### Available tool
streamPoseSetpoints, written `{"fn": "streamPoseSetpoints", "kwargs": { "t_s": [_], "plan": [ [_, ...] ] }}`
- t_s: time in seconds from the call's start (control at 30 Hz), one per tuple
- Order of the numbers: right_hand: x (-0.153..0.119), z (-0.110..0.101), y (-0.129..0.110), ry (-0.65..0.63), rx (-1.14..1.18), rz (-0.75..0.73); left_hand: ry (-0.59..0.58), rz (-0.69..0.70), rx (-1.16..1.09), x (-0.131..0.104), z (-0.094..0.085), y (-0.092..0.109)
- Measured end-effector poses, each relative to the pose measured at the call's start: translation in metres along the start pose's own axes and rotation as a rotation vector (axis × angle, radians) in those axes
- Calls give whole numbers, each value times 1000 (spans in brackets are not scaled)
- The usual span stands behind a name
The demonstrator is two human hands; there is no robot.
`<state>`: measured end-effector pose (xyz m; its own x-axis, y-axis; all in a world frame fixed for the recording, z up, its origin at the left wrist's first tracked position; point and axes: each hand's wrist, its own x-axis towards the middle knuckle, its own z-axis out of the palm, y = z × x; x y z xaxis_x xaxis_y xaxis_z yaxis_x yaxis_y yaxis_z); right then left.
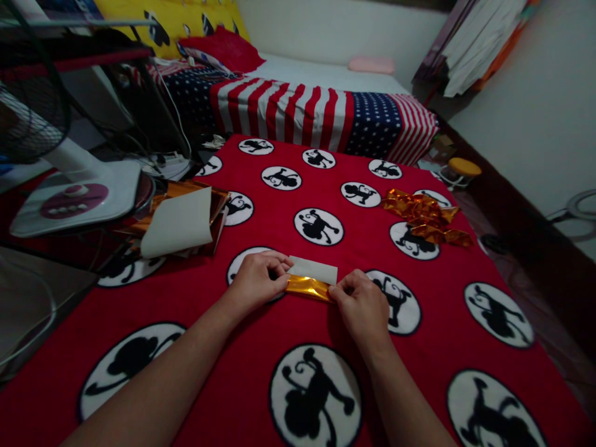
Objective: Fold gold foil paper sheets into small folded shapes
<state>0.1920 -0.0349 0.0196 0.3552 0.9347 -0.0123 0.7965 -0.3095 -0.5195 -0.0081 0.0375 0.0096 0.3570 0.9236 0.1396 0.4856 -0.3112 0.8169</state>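
Note:
Between my two hands lies a sheet of gold foil paper [308,287], partly folded so that a shiny gold strip faces me and its pale back shows along the far side. My left hand [261,276] pinches the left end of the sheet between thumb and fingers. At the right end, my right hand [362,303] grips the near corner in the same way. The paper rests on or just over a red cloth [279,233] printed with white circles and black monkey figures.
To the left sits a stack of foil sheets [179,223], pale side up on top, beside a white fan base [77,192]. Several folded gold foil pieces [426,214] are heaped at the right. A bed with a striped, starred cover [288,112] stands behind.

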Motion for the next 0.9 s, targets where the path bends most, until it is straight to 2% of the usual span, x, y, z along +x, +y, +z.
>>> {"fn": "streamPoseSetpoints", "kwargs": {
  "t_s": [0.43,0.9],
  "plan": [
    [3,-2,-4,-37,-34,27,7,3,4,0,0,2],
    [4,-2,0,-52,-74,-14,18,26,62,0,0,0]
  ]
}}
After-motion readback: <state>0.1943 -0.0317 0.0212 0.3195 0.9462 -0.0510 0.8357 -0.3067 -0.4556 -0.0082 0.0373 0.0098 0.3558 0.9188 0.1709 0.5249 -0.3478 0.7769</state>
